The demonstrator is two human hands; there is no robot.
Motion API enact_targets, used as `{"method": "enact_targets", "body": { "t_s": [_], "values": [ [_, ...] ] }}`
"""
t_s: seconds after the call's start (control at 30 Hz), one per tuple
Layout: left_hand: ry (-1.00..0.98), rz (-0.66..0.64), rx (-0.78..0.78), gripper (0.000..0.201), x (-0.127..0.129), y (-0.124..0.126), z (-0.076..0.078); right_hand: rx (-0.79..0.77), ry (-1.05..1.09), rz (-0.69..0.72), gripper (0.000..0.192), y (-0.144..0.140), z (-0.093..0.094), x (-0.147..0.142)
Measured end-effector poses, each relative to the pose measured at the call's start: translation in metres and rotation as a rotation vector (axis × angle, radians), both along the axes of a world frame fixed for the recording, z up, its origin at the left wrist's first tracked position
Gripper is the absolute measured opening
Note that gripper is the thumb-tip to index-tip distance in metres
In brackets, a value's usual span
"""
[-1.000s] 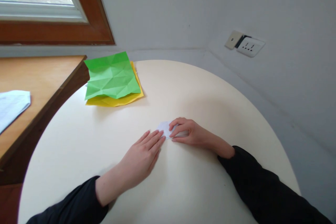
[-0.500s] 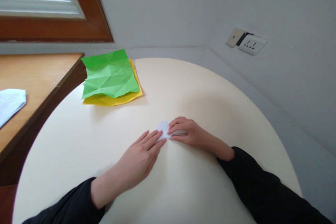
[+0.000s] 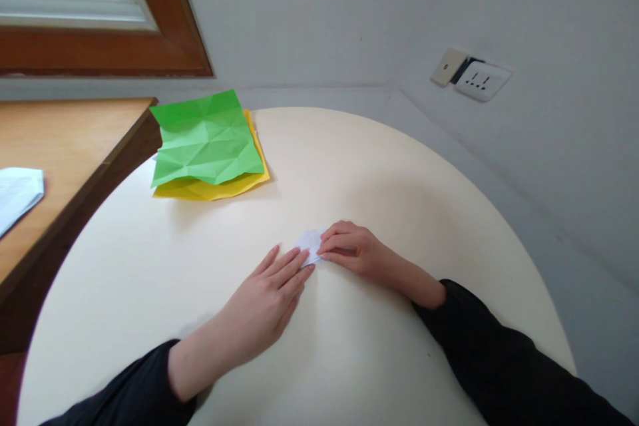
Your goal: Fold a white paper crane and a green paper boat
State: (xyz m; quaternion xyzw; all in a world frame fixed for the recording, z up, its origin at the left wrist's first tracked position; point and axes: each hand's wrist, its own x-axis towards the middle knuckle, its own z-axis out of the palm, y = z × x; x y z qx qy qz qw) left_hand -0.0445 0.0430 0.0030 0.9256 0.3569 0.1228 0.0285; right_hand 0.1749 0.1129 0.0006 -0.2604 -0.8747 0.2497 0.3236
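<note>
Pinching white paper: right hand closed, left hand flat on it

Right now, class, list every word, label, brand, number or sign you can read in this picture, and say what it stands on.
No readable text anywhere.
Folded paper on the desk: faint marks, too blurred to tell whether they are writing.
Wall socket: slots and holes show, no lettering I can read.
Green sheet, yellow sheet, small white paper by the hands: none I can make out.
</note>
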Motion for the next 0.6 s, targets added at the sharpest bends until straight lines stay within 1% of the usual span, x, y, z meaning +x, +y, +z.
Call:
{"method": "enact_targets", "body": {
  "t_s": [0.13, 0.3, 0.4, 0.6],
  "values": [
    [-0.003, -0.002, 0.036, 0.039, 0.001, -0.001, 0.0, -0.007, -0.035, -0.027, 0.015, 0.0, 0.0, -0.001],
    [-0.003, 0.012, 0.048, 0.037, 0.002, -0.002, 0.001, -0.045, -0.06, -0.055, 0.016, -0.003, 0.004, -0.003],
    [0.001, 0.014, 0.045, 0.037, 0.002, -0.002, 0.002, -0.068, -0.084, -0.098, 0.016, -0.006, 0.006, -0.007],
    [0.021, 0.01, 0.026, 0.04, 0.001, -0.004, 0.003, -0.048, -0.128, -0.169, 0.014, -0.008, 0.005, -0.011]
  ]
}}
